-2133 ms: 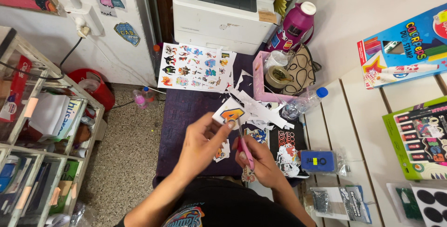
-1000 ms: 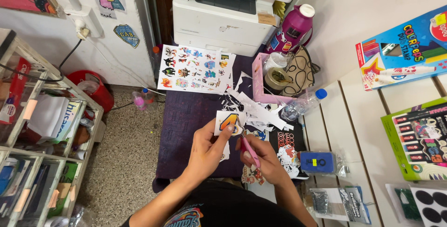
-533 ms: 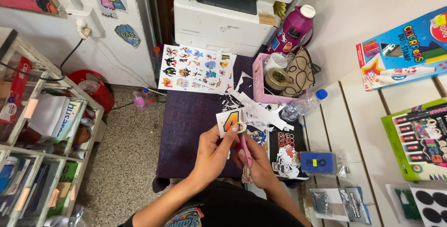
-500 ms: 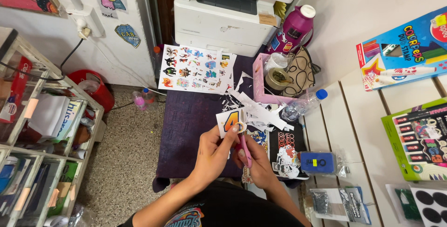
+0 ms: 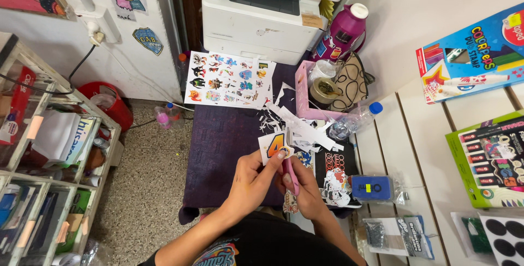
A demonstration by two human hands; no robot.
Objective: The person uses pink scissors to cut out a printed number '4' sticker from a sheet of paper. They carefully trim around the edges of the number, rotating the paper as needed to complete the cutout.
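A small white paper cutout with an orange and dark shape printed on it is held up over the purple desk, near the middle of the view. It is roughly square, so no clear long side can be told; its printed face is turned up toward the camera and its top edge points away from the person, toward the printer. The cutout is pinched at its lower edge by the left hand, with the thumb and fingertips closed on the paper. Pink-handled scissors are gripped by the right hand, with the fingers wrapped around the handles. The scissors' long line runs up and away from the person, and the blades meet the right lower edge of the cutout. Whether the blades are apart or closed cannot be told. Just past the cutout, a heap of white paper scraps is spread on the desk. More cut stickers are piled to the right of the hands. Farther away, a sheet of small colourful stickers is laid flat near the back edge of the desk. A pink box is seen beside the sheet, and a white printer is set behind it.
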